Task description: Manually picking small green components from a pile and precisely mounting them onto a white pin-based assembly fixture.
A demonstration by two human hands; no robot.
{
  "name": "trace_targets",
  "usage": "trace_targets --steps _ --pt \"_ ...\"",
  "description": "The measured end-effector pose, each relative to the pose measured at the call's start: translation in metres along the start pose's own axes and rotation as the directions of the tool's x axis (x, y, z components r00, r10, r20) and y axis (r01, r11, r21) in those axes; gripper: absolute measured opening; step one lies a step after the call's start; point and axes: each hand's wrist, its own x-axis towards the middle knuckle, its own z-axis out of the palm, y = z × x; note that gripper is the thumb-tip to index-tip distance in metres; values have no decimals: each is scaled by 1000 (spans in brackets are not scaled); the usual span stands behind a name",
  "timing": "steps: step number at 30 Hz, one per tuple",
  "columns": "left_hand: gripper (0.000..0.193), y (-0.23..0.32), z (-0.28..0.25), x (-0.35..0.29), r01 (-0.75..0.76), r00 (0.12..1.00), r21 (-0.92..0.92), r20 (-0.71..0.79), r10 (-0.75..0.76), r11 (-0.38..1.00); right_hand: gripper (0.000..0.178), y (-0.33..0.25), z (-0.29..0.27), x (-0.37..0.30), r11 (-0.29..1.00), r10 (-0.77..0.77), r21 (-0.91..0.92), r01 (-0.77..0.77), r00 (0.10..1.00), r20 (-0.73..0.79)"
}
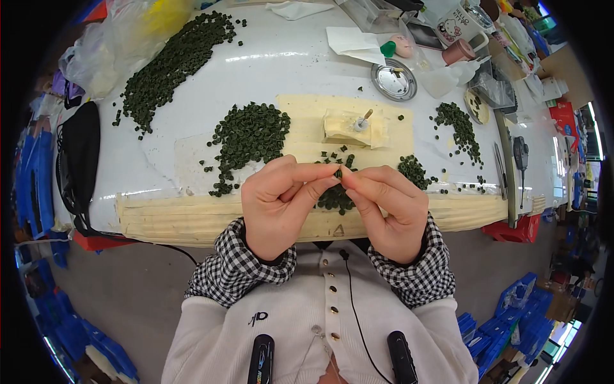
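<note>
My left hand (279,201) and my right hand (391,208) meet over the near edge of the table. Both pinch one small dark green part (338,173) between thumbs and forefingers; the fingertips hide most of it. Under my hands lies a small heap of the same dark green parts (334,200). Behind them a block wrapped in cream tape (342,128) stands on a cream-taped patch, with a white fitting and a short brown peg (367,116) on top. A bigger pile of green parts (251,133) spreads left of the block, and a smaller one (412,169) sits beside my right hand.
A long pile of green parts (173,61) covers the back left, near clear plastic bags (105,54). A round metal dish (393,80), a mug (457,29) and a clear box (494,86) stand at the back right. Tweezers (500,169) lie at the right; a black pouch (78,163) hangs left.
</note>
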Motion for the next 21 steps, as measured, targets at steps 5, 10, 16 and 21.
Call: trace_targets --steps 5,10,16,21 --pt "20 -1 1 -1 31 999 -44 -12 -31 999 27 3 1 -2 995 40 94 -39 999 -10" --pt "21 -2 1 -1 30 999 -71 -17 -31 997 28 -1 -2 0 997 40 69 -41 999 8" --pt "20 -2 1 -1 21 1000 -63 -22 -22 998 29 -2 -3 1 1000 -2 20 2 1000 -1" --pt "21 -3 0 -1 -34 999 -4 -24 34 999 30 -1 -1 1 1000 -24 0 24 999 -22"
